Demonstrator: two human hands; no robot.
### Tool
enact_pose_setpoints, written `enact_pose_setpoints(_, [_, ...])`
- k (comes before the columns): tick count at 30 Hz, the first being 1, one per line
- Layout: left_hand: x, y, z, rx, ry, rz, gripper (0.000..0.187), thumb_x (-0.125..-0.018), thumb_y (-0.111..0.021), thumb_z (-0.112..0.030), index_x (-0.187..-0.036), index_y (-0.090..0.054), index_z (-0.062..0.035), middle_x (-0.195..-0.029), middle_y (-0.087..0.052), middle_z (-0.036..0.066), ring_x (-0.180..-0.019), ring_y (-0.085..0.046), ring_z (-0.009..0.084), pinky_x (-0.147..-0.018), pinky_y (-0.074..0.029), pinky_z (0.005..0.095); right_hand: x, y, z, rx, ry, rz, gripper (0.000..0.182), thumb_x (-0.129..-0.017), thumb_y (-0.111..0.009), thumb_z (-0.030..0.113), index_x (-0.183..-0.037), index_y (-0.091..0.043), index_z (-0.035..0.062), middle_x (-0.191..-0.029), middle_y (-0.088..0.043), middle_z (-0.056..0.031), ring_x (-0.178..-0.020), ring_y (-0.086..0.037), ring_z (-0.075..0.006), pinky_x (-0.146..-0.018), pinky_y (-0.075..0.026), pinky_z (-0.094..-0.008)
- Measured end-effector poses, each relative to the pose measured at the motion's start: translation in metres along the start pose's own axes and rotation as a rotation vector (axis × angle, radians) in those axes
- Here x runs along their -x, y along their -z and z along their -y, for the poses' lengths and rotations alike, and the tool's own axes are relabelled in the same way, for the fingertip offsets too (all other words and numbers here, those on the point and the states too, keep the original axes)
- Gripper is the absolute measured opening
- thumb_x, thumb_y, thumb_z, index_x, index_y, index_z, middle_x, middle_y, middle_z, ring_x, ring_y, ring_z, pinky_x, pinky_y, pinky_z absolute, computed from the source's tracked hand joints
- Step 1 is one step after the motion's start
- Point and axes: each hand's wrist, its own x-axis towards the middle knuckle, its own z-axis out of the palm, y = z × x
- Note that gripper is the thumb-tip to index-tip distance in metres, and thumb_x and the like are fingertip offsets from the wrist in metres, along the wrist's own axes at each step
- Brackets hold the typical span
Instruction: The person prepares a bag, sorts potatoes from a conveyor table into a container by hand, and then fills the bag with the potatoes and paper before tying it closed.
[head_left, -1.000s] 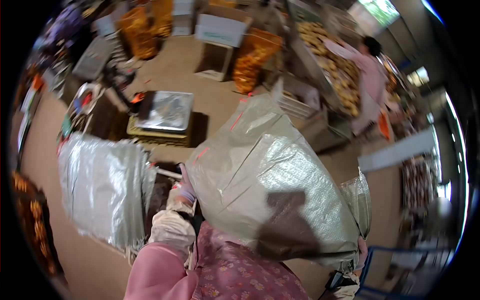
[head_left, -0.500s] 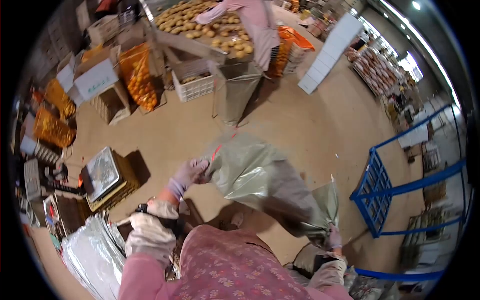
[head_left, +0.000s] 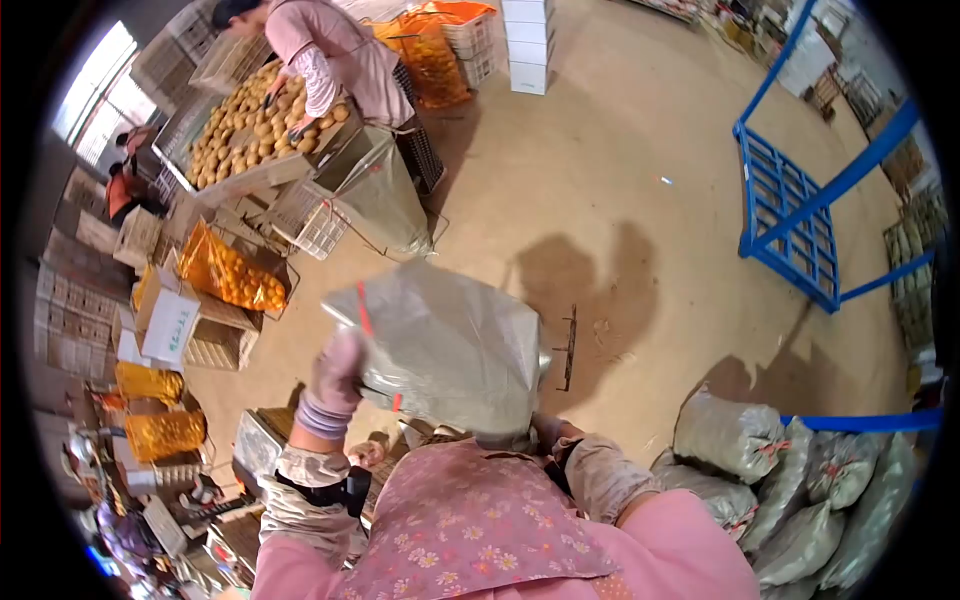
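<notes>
A grey-green plastic sack (head_left: 455, 345) with a red strip hangs in front of my floral apron, flat and slack. My left hand (head_left: 338, 372), in a pale glove, grips the sack's left edge. At its lower right edge is my right hand (head_left: 548, 428), closed against the plastic and partly hidden behind it. Beyond the sack, a similar greyish bag (head_left: 385, 195) hangs upright on a wire stand beside the sorting table.
A co-worker (head_left: 345, 60) bends over a table of round yellowish produce (head_left: 260, 125). An orange mesh bag (head_left: 230, 270) and cartons (head_left: 170, 325) stand left. Filled sacks (head_left: 730, 435) are piled at lower right, near a blue metal rack (head_left: 790, 210). A thin metal bar (head_left: 570, 350) lies on the floor.
My view has turned to the right. The sack, earlier stretched sideways between my hands, is now closer to my body, and my right hand has come in towards my left.
</notes>
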Motion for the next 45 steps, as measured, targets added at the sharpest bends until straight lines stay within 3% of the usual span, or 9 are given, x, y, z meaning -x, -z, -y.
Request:
enact_pose_setpoints(9, [-0.129, -0.017, -0.014, -0.339, -0.001, 0.346, 0.013, -0.106, -0.057, -0.017, -0.098, -0.06, -0.0076, -0.079, -0.051, -0.006, -0.071, -0.048, 0.0061, -0.062, -0.038, 0.0217, -0.076, 0.084, 0.033, -0.696, -0.871, -0.565, 0.057, -0.092, -0.066, 0.033, -0.14, -0.055, 0.0039, -0.128, -0.064, -0.0283, -0.126, -0.058, -0.0442, -0.106, -0.047, -0.0425])
enact_pose_setpoints(12, [-0.166, 0.009, 0.018, -0.192, 0.368, 0.325, 0.017, -0.101, -0.067, -0.021, -0.096, -0.058, -0.0088, -0.071, -0.047, -0.009, -0.057, -0.043, 0.0045, -0.051, -0.034, 0.0203, -0.056, 0.135, 0.069, -0.367, -0.524, -1.003, 0.047, -0.1, -0.06, 0.034, -0.134, -0.059, 0.0018, -0.124, -0.067, -0.0234, -0.117, -0.064, -0.0392, -0.102, -0.05, -0.0419])
enact_pose_setpoints(16, [-0.199, 0.037, 0.078, -0.774, -0.241, 0.554, 0.023, -0.095, -0.074, -0.023, -0.091, -0.062, -0.0047, -0.095, -0.059, 0.004, -0.084, -0.058, 0.0188, -0.073, -0.049, 0.031, -0.049, 0.211, 0.146, -1.273, 0.07, -0.878, 0.042, -0.1, -0.063, 0.031, -0.132, -0.061, 0.0043, -0.118, -0.069, -0.0178, -0.107, -0.068, -0.0256, -0.094, -0.053, -0.037])
enact_pose_setpoints(19, [-0.2, 0.04, 0.098, -0.891, -0.496, 0.815, 0.024, -0.083, -0.082, -0.023, -0.096, -0.071, -0.0065, -0.13, -0.055, 0.018, -0.118, -0.055, 0.0363, -0.1, -0.046, 0.0451, -0.038, 0.275, 0.249, -0.757, -0.117, -0.719, 0.046, -0.099, -0.065, 0.036, -0.133, -0.06, 0.005, -0.113, -0.07, -0.017, -0.099, -0.068, -0.0204, -0.089, -0.054, -0.0351])
enact_pose_setpoints(25, [-0.217, 0.084, 0.097, -0.675, -0.31, 1.191, 0.034, -0.085, -0.081, -0.029, -0.108, -0.072, -0.0063, -0.146, -0.046, 0.028, -0.125, -0.054, 0.0438, -0.105, -0.046, 0.0483, -0.122, 0.228, 0.291, -0.363, -0.686, -1.014, 0.036, -0.092, -0.07, 0.042, -0.104, -0.064, 0.0079, -0.082, -0.071, -0.0164, -0.077, -0.069, -0.0384, -0.071, -0.055, -0.0446])
enact_pose_setpoints(29, [-0.247, 0.112, 0.116, -0.213, 0.748, 0.916, 0.037, -0.099, -0.07, -0.036, -0.115, -0.064, -0.0033, -0.109, -0.062, 0.005, -0.092, -0.059, 0.015, -0.083, -0.051, 0.0287, -0.111, 0.212, 0.323, -0.572, -0.864, -1.006, 0.043, -0.092, -0.067, 0.052, -0.104, -0.066, 0.011, -0.096, -0.073, -0.0177, -0.092, -0.069, -0.0406, -0.08, -0.053, -0.0504])
enact_pose_setpoints(33, [-0.276, 0.087, 0.128, -0.198, 0.81, 1.104, 0.025, -0.104, -0.062, -0.031, -0.109, -0.062, -0.0062, -0.086, -0.058, -0.004, -0.074, -0.05, 0.0046, -0.066, -0.044, 0.0225, -0.117, 0.204, 0.342, -0.683, -0.719, -0.921, 0.044, -0.088, -0.075, 0.05, -0.1, -0.066, 0.0092, -0.095, -0.072, -0.0167, -0.09, -0.069, -0.038, -0.077, -0.053, -0.0454])
enact_pose_setpoints(37, [-0.307, 0.096, 0.159, -0.356, 0.669, 0.797, 0.021, -0.099, -0.063, -0.022, -0.099, -0.068, -0.0013, -0.075, -0.063, 0.003, -0.064, -0.054, 0.0126, -0.06, -0.046, 0.0292, -0.091, 0.154, 0.281, -0.946, -1.008, -1.398, 0.03, -0.092, -0.07, 0.04, -0.095, -0.065, 0.0106, -0.094, -0.07, -0.0187, -0.086, -0.07, -0.0353, -0.077, -0.054, -0.0462])
enact_pose_setpoints(45, [-0.307, 0.044, 0.051, -1.692, -0.154, 1.514, 0.052, -0.088, -0.069, -0.043, -0.129, -0.066, -0.011, -0.129, -0.064, 0.022, -0.125, -0.059, 0.0393, -0.104, -0.045, 0.0482, -0.088, 0.154, 0.231, -0.14, -1.133, -1.219, 0.02, -0.085, -0.073, 0.029, -0.094, -0.066, 0.0126, -0.104, -0.069, -0.0105, -0.098, -0.067, -0.0323, -0.085, -0.051, -0.046])
